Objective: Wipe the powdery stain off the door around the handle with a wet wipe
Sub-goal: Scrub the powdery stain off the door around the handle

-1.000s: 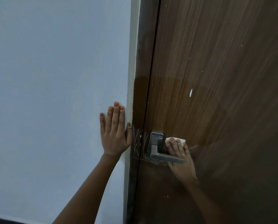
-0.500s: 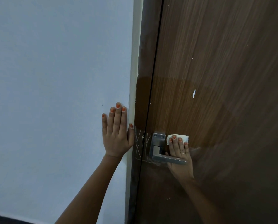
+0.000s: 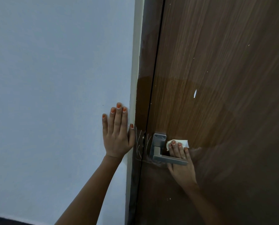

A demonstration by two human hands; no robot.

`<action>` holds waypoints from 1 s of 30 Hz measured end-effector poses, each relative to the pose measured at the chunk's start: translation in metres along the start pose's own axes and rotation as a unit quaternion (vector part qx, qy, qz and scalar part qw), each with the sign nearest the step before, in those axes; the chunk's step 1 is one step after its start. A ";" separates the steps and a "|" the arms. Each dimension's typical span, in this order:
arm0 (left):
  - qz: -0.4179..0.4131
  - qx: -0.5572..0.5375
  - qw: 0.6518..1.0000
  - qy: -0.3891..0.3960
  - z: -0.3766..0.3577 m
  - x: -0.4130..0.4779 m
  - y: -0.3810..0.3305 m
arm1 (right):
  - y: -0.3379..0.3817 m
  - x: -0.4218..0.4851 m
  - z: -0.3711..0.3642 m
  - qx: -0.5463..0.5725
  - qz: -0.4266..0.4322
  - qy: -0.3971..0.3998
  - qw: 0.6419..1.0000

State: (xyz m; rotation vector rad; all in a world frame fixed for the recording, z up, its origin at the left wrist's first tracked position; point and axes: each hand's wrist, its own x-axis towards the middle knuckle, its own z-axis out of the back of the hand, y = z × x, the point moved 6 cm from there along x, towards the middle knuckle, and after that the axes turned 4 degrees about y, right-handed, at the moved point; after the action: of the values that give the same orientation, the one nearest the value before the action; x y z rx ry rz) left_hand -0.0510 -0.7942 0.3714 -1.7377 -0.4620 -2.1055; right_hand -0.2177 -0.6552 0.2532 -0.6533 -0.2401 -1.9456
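Against the door [image 3: 216,78], just right of the handle [image 3: 169,159] plate and above the lever, I press the wet wipe [image 3: 183,142] flat with my right hand [image 3: 181,171]. My fingers [image 3: 178,149] lie straight and close together on top of it, slipped in behind the lever, which crosses in front of them. They pinch nothing and only pin the wipe to the wood.

The wipe is soft, limp and light, and I judge it slides easily on this smooth veneer. It will bunch or slip out unless I keep my fingertips spread over its middle. To work into the tight corner by the plate, folding it over one fingertip looks best.

It is white and crumpled, with one rounded lobe by the plate and a squarer corner poking out to the right.

The stain [image 3: 141,143] shows as thin white streaks on the door edge and frame [image 3: 142,70] left of the plate, with a faint smudge under the lever's root. Above the handle the wood has a darker, glossier patch, probably damp.

My left hand [image 3: 116,135] rests flat on the pale wall [image 3: 54,78], fingers straight, thumb at the frame.
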 end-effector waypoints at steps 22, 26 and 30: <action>-0.001 -0.003 1.000 -0.004 0.001 0.000 0.000 | 0.013 -0.026 -0.029 0.055 -0.040 0.144 0.987; -0.002 0.000 1.000 -0.005 0.001 0.001 0.000 | 0.002 -0.040 -0.037 -0.014 0.013 0.207 0.978; -0.002 -0.001 1.000 -0.005 0.001 0.001 -0.001 | -0.029 -0.044 -0.016 -0.017 -0.037 0.183 0.982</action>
State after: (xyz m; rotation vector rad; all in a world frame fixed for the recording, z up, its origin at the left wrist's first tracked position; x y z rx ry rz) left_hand -0.0504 -0.7927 0.3722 -1.7510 -0.4657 -2.1009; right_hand -0.2345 -0.6155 0.2194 -0.3004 -0.0004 -2.1044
